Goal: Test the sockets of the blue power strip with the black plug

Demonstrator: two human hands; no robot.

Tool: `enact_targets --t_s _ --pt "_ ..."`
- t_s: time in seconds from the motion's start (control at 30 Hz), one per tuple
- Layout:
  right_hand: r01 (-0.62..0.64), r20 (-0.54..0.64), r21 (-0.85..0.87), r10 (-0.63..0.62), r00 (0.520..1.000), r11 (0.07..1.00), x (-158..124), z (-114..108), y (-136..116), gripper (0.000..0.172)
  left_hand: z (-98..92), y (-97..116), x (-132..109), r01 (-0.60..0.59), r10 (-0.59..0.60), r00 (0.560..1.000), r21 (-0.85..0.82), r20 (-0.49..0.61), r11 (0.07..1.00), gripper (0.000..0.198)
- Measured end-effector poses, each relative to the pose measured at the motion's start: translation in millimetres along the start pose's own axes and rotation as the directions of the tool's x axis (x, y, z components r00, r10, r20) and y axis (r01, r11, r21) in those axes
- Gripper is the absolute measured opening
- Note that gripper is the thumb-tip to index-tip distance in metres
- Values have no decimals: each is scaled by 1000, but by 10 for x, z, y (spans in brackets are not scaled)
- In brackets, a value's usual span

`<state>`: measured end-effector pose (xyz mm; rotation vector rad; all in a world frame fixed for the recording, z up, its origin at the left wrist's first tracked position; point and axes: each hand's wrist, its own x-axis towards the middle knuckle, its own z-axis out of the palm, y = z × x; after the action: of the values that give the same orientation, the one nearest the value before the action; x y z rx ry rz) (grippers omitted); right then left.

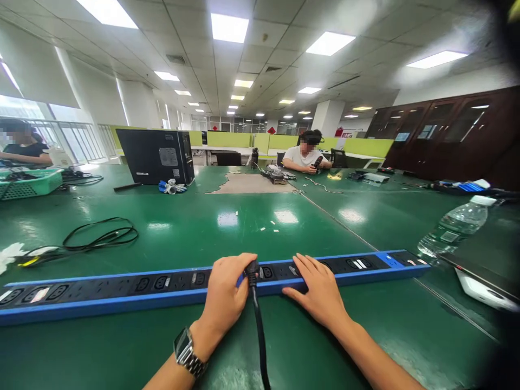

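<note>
A long blue and black power strip (179, 280) lies across the green table in front of me, with rows of sockets on its top face. My left hand (227, 284), wearing a metal-band watch (189, 352) at the wrist, is closed around a black power plug (252, 271) at the middle of the strip. The plug's thick cable (260, 336) runs down toward me. Whether its pins sit inside a socket is hidden. Just right of it, my right hand (319, 287) rests on the strip, fingers spread over the top and thumb on the near edge.
A clear water bottle (455, 227) lies tilted at right beside a white device (485, 290). A coiled black cable (101, 235) lies at left. Farther back are a black computer case (156, 157), gloves (173, 187) and a green basket (32, 181). Two people sit at the table.
</note>
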<state>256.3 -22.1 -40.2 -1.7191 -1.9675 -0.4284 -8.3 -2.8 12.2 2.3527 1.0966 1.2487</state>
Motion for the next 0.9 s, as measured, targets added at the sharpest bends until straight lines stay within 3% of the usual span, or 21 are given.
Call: enact_targets --t_s 0.17,0.3,0.53,0.73,0.8,0.9 --pt "-9 -17 32 9 1000 999 -4 -37 -107 69 497 257 250 80 -80 979 7 185 997 39" --pt "-18 -19 55 20 1000 998 -1 -66 -119 65 666 341 372 71 -80 969 44 233 996 39" --pt "-22 -35 152 28 999 988 -7 -90 -141 59 604 349 416 55 -76 954 80 290 995 40" --pt "30 -91 303 -3 996 953 26 -138 -200 49 645 414 396 41 -123 923 224 365 974 47" --pt "68 -71 297 -49 996 952 56 -128 -215 49 570 388 318 5 -103 925 257 366 966 62" --pt "104 -73 306 -86 994 946 99 -96 -216 42 271 201 128 -103 7 954 307 298 946 74"
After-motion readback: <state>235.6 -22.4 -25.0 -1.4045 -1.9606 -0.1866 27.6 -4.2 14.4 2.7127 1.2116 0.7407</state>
